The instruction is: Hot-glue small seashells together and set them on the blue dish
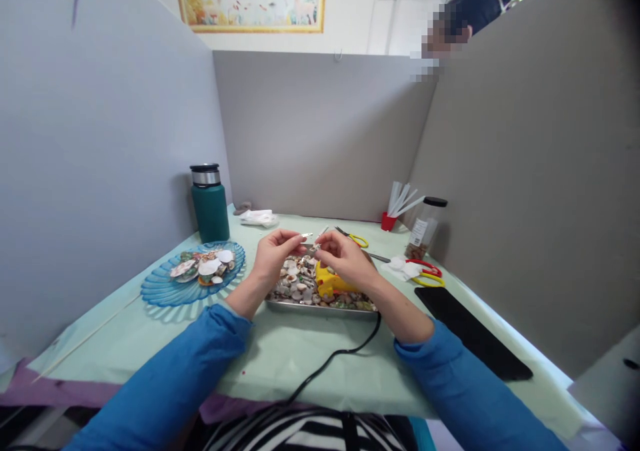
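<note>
My left hand and my right hand are raised side by side just above a metal tray filled with several small seashells. Both hands pinch small pale pieces, apparently shells, between fingertips, and the pieces meet at about the middle. A yellow glue gun lies in the tray under my right hand, and its black cord runs toward me. Both forearms wear blue sleeves.
A blue glass plate with shells lies at left, a green flask behind it. Yellow scissors, red-and-yellow scissors, a red cup of sticks, a jar and a black mat sit at right. Grey partitions enclose the desk; a person shows beyond.
</note>
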### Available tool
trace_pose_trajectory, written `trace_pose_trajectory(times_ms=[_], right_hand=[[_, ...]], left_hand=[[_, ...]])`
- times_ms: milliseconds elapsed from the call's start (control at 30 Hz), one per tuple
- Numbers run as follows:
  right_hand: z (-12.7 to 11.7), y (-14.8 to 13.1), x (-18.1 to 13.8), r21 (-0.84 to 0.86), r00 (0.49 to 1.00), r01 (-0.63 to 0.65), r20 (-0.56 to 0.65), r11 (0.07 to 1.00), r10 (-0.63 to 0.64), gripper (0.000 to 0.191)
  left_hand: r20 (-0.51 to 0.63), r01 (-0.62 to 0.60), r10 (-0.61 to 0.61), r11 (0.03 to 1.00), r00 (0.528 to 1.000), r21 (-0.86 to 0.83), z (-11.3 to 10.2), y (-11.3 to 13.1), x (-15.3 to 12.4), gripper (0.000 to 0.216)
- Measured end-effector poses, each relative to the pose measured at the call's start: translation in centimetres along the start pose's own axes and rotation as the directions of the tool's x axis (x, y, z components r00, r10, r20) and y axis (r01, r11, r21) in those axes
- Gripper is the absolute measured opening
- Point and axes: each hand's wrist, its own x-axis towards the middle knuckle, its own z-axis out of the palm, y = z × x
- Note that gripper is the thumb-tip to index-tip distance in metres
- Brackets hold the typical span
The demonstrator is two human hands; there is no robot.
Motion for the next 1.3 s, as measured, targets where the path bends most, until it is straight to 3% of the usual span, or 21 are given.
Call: trace_pose_trajectory(times_ms=[167, 500, 633, 800, 900, 1300], right_hand=[[0.0, 0.2, -0.4, -0.246, 0.976, 0.161, -0.106, 0.956, -0.192, 0.017], [0.2, 0.7, -0.4, -0.354, 0.948, 0.206, -0.157, 0.912, -0.276, 0.016], [0.3, 0.6, -0.6, -0.420, 0.933, 0.242, -0.146, 0.875, -0.328, 0.013], [0.4, 0.4, -0.8, -0.488, 0.920, 0.251, -0.147, 0.836, -0.362, 0.014], [0.4, 0.4, -0.8, -0.521, 0.916, 0.249, -0.149, 0.817, -0.374, 0.012], [0.5, 0.5, -0.8, -0.544, 0.904, 0.256, -0.158, 0.799, -0.397, 0.009]], left_hand=[[0.004, -0.073, 0.073, 0.993, 0.997, 0.089, 0.5, 0.4, -0.4, 0.022], [0.028, -0.243, 0.245, 0.925, 0.969, 0.291, 0.9, 0.4, -1.3, 0.014], [0.084, -0.368, 0.367, 0.834, 0.926, 0.412, 0.8, 0.5, -1.7, 0.011], [0.234, -0.568, 0.534, 0.633, 0.812, 0.527, 0.7, 0.6, -1.9, 0.009], [0.284, -0.620, 0.577, 0.549, 0.766, 0.560, 0.7, 0.5, -1.8, 0.009], [0.351, -0.688, 0.620, 0.463, 0.702, 0.558, 0.6, 0.4, -1.7, 0.008]])
